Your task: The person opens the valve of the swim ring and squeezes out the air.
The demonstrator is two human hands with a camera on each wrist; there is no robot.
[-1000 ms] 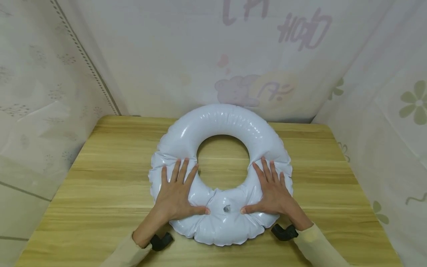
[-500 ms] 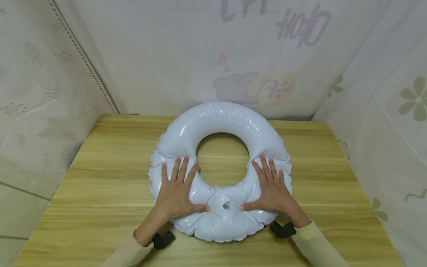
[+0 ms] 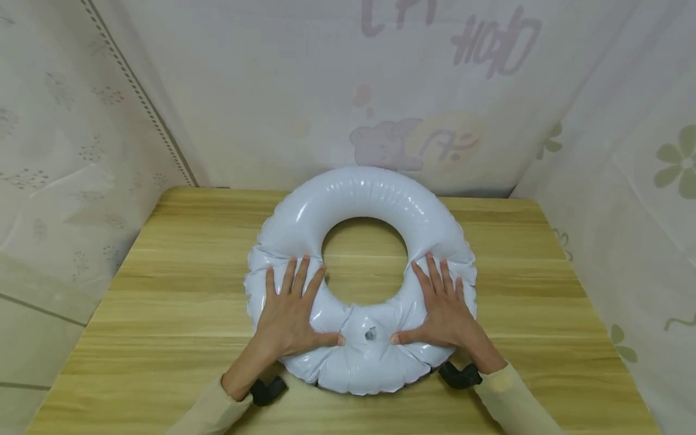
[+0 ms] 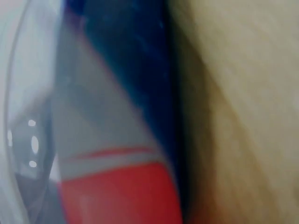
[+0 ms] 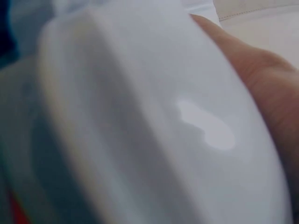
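A white inflatable swim ring (image 3: pixel 361 187) lies flat on a wooden table, its near half wrinkled and softer than the smooth far half. My left hand (image 3: pixel 288 317) is spread over the ring's near left side, fingers straight and thumb pointing inward. Mirroring it, my right hand (image 3: pixel 446 314) presses on the near right side, fingers apart. Between the thumbs sits a small clear valve (image 3: pixel 370 333). In the left wrist view, blurred close up, a red, grey and blue printed surface (image 4: pixel 121 196) shows. The right wrist view is mostly filled by the white ring (image 5: pixel 210 126), part of my hand behind it.
The wood-grain table (image 3: pixel 174 314) reaches back to a pale printed cloth wall (image 3: pixel 261 90), with more patterned cloth at both sides. Black wrist-worn pieces (image 3: pixel 269 391) sit under each wrist, close to the ring's near edge.
Both hands stay spread in the same places on the ring. The view shifts slightly, and the ring's near edge and valve appear a little higher than one second ago.
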